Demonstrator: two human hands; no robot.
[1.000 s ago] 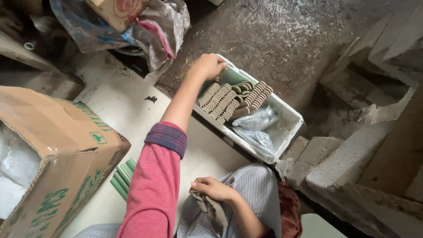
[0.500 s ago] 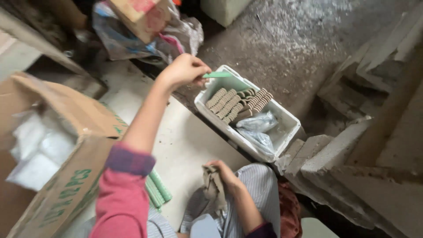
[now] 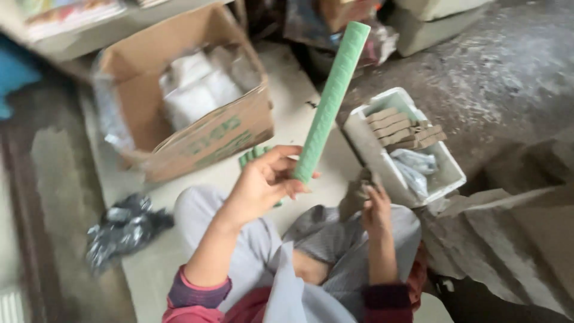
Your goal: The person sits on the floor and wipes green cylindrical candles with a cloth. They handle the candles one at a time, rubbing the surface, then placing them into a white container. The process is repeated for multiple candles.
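Beside the person's knees, an open cardboard box (image 3: 197, 119) sits on the floor, with a white tray (image 3: 445, 173) of brown pieces to the right. Left hand (image 3: 260, 188) has its fingers closed round the lower end of a green tube (image 3: 332, 101), raised upright. Right hand (image 3: 376, 209) grips a crumpled grey cloth (image 3: 356, 194) on the lap.

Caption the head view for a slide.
Left hand raises a green textured tube; right hand holds grey cloth beside a white tray.
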